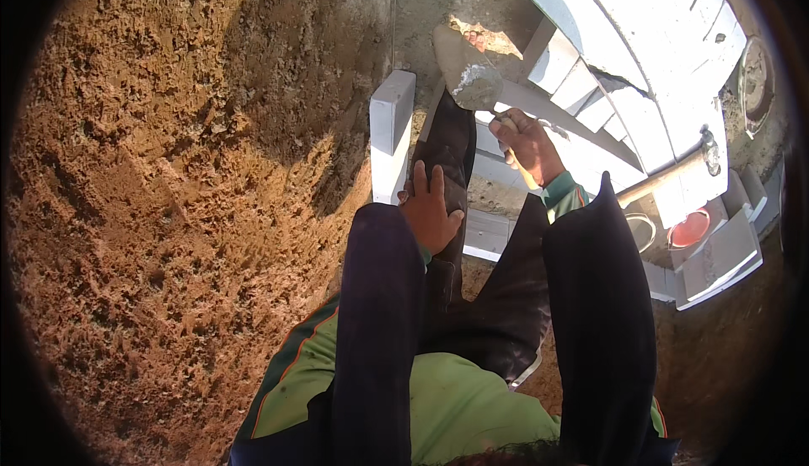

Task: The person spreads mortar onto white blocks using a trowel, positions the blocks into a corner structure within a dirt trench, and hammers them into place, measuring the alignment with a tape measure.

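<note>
My right hand [533, 150] is wrapped round the handle of a trowel [451, 51]. The trowel's blade points up and to the left, away from me, with wet grey mortar [478, 87] on its lower part. My left hand [431, 216] lies on my dark-trousered leg [451, 141] with its fingers spread, holding nothing. Just left of that leg is a pale block [394, 110], its long side running towards me. More pale blocks [497, 169] lie in a row beneath and beyond my right hand.
A rough reddish earth bank [168, 171] fills the left side. To the right are a sunlit white slab [640, 53], a wooden-handled hammer [666, 178], a red bucket [689, 228], a round basin [756, 87] and several loose blocks [716, 259]. A thin string [394, 15] runs along the bank.
</note>
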